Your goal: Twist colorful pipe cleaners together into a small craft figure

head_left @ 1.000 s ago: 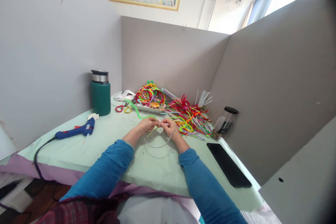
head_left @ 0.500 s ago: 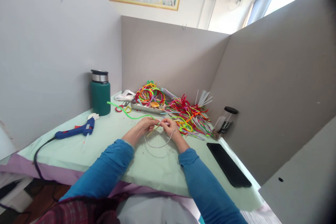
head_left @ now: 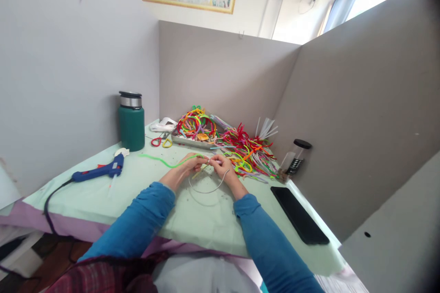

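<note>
Our two hands meet over the middle of the table [head_left: 192, 224], fingertips nearly touching. Our left hand [head_left: 196, 163] is pinched closed on one end of a green pipe cleaner [head_left: 163, 162], whose loose length runs off leftward above the table in a shallow wave. Our right hand [head_left: 221, 165] is curled, thumb and fingertips drawn in close to the left ones; what lies between them is too small for us to make out, so we cannot tell what it grips. Below the fingers hangs a thin pale hoop [head_left: 208, 192], curving from the left hand round to the right wrist, and a short yellowish strip [head_left: 198, 173] shows between the hands. Just beyond, to the right, a bright heap of pipe cleaners [head_left: 245, 149] spreads toward the far partition, beside a metal tray [head_left: 194, 143] piled with coloured loops. Scissors [head_left: 161, 142] with one red and one yellow handle lie left of the tray. Farther left stand a green bottle [head_left: 132, 126] and, nearer us, a blue glue gun [head_left: 99, 171] on its side. At right lie a black phone [head_left: 299, 215] and, farther back, a clear jar [head_left: 294, 160] with a black lid, leaning by the right partition.
</note>
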`<act>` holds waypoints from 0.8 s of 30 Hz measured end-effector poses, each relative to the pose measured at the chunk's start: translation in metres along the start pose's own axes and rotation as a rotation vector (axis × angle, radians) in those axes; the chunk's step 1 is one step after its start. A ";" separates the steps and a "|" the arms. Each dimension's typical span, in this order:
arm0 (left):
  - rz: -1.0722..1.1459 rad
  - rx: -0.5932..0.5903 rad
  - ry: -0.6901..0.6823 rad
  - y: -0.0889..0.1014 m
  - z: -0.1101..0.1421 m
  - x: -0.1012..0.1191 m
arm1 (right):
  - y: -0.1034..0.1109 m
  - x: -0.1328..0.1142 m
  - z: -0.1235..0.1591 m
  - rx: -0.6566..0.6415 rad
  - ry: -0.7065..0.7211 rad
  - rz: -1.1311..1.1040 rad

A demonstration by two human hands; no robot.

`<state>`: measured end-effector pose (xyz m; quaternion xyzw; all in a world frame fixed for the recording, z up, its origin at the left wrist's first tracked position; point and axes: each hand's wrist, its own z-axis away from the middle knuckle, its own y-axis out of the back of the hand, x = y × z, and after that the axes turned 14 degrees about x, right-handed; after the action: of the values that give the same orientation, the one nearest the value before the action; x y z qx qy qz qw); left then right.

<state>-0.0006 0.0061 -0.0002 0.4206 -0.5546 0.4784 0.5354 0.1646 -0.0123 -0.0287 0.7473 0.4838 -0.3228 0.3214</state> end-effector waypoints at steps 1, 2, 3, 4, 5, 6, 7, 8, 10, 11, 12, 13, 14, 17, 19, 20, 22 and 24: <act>0.011 -0.009 -0.016 0.000 0.000 -0.001 | 0.000 0.000 0.000 0.002 0.003 0.000; 0.016 -0.018 -0.018 0.001 0.000 -0.001 | 0.000 0.000 0.000 0.004 0.006 0.001; 0.016 -0.023 -0.010 0.001 0.000 -0.002 | 0.000 0.000 0.000 0.005 0.008 0.002; 0.011 -0.026 0.007 0.001 0.000 -0.001 | 0.000 0.000 0.000 0.005 0.009 0.002; 0.005 -0.028 0.022 0.001 0.000 -0.001 | 0.000 0.000 0.000 0.005 0.011 0.002; 0.000 -0.031 0.034 0.001 0.000 0.000 | 0.000 0.000 0.000 0.006 0.013 0.001; -0.003 -0.035 0.044 0.000 0.000 0.001 | 0.000 0.001 0.000 0.008 0.015 0.000; -0.003 -0.036 0.055 0.000 0.001 0.002 | 0.000 0.001 -0.001 0.009 0.017 -0.002; -0.006 -0.030 0.097 -0.002 0.003 0.005 | 0.000 0.002 -0.001 0.015 0.018 -0.005; -0.013 -0.020 0.129 -0.003 0.004 0.006 | 0.000 0.002 -0.001 0.016 0.018 -0.006; -0.023 -0.010 0.157 -0.003 0.005 0.008 | 0.000 0.002 -0.001 0.016 0.017 -0.007; -0.033 -0.002 0.185 -0.004 0.006 0.009 | 0.000 0.002 0.000 0.013 0.017 -0.006; -0.042 0.005 0.206 -0.005 0.007 0.011 | 0.000 0.001 0.000 0.011 0.017 -0.002; -0.061 -0.023 0.263 -0.005 0.009 0.014 | 0.001 0.000 0.000 0.005 0.020 0.012; -0.069 -0.042 0.275 -0.005 0.009 0.014 | 0.001 0.000 0.001 0.007 0.025 0.016; -0.071 -0.044 0.273 -0.005 0.009 0.014 | 0.001 0.000 0.001 0.009 0.026 0.016; -0.070 -0.044 0.263 -0.004 0.008 0.013 | 0.000 0.000 0.001 0.009 0.028 0.017; -0.057 -0.046 0.258 -0.004 0.007 0.012 | 0.000 0.000 0.001 0.006 0.030 0.020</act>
<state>0.0010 -0.0014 0.0128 0.3587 -0.4798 0.5003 0.6252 0.1648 -0.0129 -0.0292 0.7578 0.4803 -0.3097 0.3147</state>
